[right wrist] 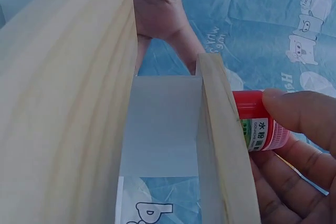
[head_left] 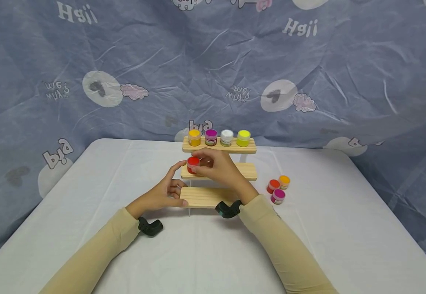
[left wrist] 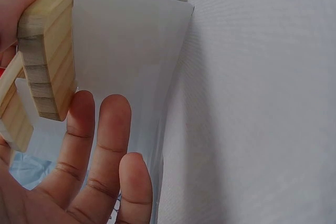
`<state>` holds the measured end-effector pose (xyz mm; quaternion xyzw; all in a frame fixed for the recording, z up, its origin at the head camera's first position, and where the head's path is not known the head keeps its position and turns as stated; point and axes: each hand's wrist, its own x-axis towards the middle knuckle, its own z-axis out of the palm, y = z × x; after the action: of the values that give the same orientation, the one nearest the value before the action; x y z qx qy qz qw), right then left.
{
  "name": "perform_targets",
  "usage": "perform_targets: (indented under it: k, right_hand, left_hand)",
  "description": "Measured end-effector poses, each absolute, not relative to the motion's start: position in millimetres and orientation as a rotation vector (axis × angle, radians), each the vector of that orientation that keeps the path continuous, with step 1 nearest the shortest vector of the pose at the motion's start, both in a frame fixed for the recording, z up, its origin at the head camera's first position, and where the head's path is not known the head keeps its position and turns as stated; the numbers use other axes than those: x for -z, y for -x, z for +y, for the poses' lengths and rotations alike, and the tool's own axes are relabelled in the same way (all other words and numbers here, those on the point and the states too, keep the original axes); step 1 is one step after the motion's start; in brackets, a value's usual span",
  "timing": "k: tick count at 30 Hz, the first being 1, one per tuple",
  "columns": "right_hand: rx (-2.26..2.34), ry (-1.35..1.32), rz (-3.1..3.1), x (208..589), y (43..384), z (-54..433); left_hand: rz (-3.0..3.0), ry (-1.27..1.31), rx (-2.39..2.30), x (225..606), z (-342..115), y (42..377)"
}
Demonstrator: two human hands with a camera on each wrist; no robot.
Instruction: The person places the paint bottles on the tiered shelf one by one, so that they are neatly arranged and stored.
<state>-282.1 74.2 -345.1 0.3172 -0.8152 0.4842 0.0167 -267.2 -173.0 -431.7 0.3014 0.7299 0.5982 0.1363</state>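
Observation:
A three-step display stand with pale wooden planks and translucent side supports stands on the table. My right hand pinches a red gouache paint jar between thumb and fingers at the left end of the middle plank. In the right wrist view, the red paint jar meets that plank's surface. My left hand holds the stand's left end. Its thumb lies on the lowest plank, its index finger reaches up to the middle one, and the other fingers bend beside the support.
Along the top plank stand orange, purple, white and yellow paint jars. Right of the stand, a red jar, an orange jar and a purple jar cluster on the white tablecloth.

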Motion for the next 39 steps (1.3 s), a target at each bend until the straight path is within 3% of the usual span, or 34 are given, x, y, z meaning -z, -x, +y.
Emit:
perform_targets:
  k: [19,39]
  right_hand:
    - [-1.605,-0.952,-2.521,342.6,281.4,91.7]
    - [-1.555,-1.01,-2.559,338.5,280.6,148.5]
  left_hand:
    - [2.104,-0.85,-1.736,431.2,-172.4,267.0]
    - [2.124,-0.835,-1.731,430.6,-172.4,266.5]
